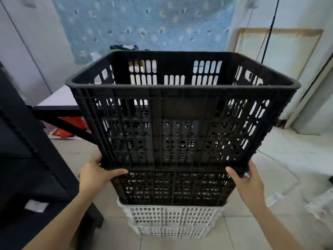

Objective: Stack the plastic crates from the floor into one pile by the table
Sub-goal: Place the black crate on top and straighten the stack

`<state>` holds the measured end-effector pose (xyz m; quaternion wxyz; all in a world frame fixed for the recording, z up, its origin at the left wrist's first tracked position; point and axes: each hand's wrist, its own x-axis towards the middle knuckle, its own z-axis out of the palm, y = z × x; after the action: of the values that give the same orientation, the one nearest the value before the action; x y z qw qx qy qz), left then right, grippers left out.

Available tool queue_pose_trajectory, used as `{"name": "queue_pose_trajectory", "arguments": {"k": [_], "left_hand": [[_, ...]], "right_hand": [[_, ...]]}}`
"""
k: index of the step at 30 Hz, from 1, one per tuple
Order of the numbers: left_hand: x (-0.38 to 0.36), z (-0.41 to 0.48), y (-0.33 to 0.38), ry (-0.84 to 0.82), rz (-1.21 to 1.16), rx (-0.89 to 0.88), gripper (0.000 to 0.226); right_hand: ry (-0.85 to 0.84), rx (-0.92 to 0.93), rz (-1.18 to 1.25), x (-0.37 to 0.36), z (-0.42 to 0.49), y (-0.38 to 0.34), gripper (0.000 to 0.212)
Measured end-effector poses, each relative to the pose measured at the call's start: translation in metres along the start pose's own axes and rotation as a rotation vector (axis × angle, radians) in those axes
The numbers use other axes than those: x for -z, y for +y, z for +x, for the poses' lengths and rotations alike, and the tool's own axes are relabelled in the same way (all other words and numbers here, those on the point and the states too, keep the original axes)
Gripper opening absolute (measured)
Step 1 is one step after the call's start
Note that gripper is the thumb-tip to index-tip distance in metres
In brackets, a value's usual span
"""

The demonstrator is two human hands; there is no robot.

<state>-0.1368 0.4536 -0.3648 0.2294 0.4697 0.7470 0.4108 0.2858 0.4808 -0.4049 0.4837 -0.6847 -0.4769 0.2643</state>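
Black slatted plastic crate point(180, 112), large and open-topped, sits at the top of a three-high pile, above a second black lattice crate point(173, 186) and a white lattice plastic crate point(171, 221) on the pale tiled floor point(252, 228). The left hand point(98, 173) and right hand point(246, 177) grip the top crate's lower corners (thumbs in front, fingers wrapped behind). A black-edged table point(57, 105) stands just left.
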Motion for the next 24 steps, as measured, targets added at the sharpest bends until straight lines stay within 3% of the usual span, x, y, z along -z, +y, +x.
{"name": "queue_pose_trajectory", "arguments": {"k": [4, 9, 14, 24], "left_hand": [[-0.009, -0.004, 0.003, 0.037, 0.029, 0.02, 0.081], [-0.015, -0.007, 0.005, 0.05, 0.012, 0.047, 0.059], [-0.016, -0.005, 0.01, 0.015, 0.071, 0.113, 0.076], [-0.012, 0.045, 0.02, -0.044, 0.145, 0.244, 0.088]], "right_hand": [[-0.024, -0.028, 0.01, 0.003, 0.013, -0.002, 0.065], [-0.056, -0.046, 0.021, 0.007, 0.021, 0.0, 0.063], [-0.128, -0.1, 0.018, 0.01, 0.024, 0.001, 0.074], [-0.109, -0.184, 0.073, -0.011, 0.032, -0.014, 0.068]]}}
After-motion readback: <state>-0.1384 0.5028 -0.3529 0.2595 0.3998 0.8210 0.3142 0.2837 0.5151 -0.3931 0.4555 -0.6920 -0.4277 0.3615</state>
